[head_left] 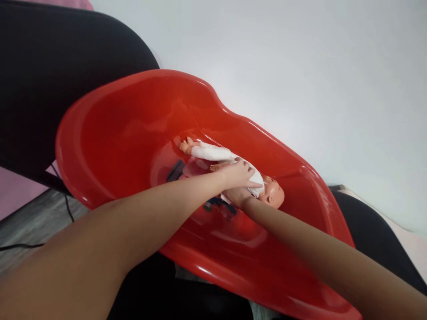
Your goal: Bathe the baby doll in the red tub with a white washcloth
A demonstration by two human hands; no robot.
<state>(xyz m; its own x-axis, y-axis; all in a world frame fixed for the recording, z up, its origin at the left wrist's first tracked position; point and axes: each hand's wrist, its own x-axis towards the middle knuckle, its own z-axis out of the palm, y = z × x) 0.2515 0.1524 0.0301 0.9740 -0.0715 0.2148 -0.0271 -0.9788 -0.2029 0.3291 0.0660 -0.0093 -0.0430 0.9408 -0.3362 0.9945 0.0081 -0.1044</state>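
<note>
A small baby doll (213, 153) in white clothes lies inside a red plastic baby tub (110, 133), its head (275, 193) toward the right and its feet toward the left. My left hand (238, 174) rests on top of the doll's chest, fingers together and curved over the body. My right hand (237, 195) reaches under my left hand at the doll's near side; most of its fingers are hidden, so I cannot see whether they are closed.
The tub sits across black chair seats (50, 80), with another black seat (376, 240) at the right. A white wall (300, 58) is behind. A black cable (20, 245) runs over the grey floor at the lower left.
</note>
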